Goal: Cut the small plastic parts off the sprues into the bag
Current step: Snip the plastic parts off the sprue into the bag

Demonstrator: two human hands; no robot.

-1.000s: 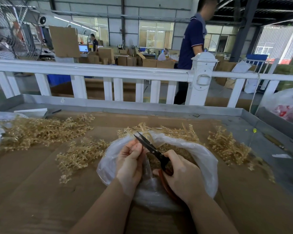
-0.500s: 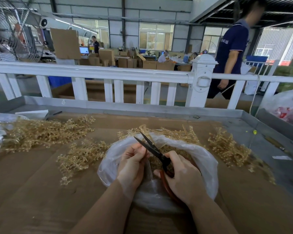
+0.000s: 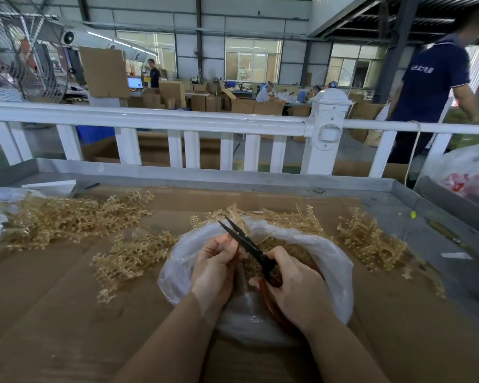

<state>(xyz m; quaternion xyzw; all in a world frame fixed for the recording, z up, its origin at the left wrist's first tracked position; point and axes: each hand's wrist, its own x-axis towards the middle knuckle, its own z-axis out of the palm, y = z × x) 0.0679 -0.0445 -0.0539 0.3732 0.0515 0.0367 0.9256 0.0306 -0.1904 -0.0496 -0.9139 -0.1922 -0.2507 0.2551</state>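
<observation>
A clear plastic bag [image 3: 335, 261] lies open on the cardboard, holding a heap of tan cut parts [image 3: 293, 252]. Over its mouth my right hand [image 3: 296, 288] grips black scissors [image 3: 244, 240] by their red handles, blades pointing up and to the left. My left hand [image 3: 215, 265] is curled beside the blades and pinches a thin tan sprue [image 3: 263, 238] that is mostly hidden by the fingers. Whether the blades are parted is hard to tell.
Piles of tan sprues lie left [image 3: 67, 217], front left [image 3: 127, 258], behind the bag [image 3: 288, 217] and right [image 3: 371, 239]. A metal tray rim [image 3: 233, 179] and a white fence [image 3: 177, 118] stand beyond. A person in a dark shirt [image 3: 432, 78] walks at the right.
My hands and the scissors have barely moved over the bag. The person behind the fence has walked from the middle to the far right.
</observation>
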